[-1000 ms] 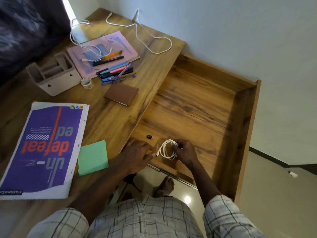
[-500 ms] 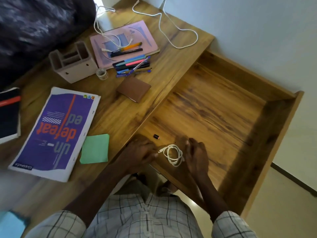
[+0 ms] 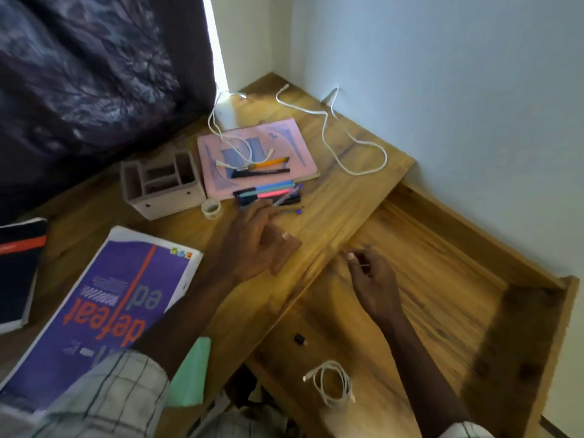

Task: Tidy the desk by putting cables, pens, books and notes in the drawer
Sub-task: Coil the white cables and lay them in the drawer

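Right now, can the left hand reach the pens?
Probably yes. The left hand is right by the pens, its fingers open, and nothing lies between them.

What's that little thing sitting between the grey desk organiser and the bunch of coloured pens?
A small roll of clear tape. The head view shows it lying on the desk between the organiser and the pens.

drawer (image 3: 442, 279) floor mostly bare, coiled cable (image 3: 331, 387) near front

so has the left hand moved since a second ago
Yes. The left hand has left the coiled cable in the drawer and now reaches over the brown wallet.
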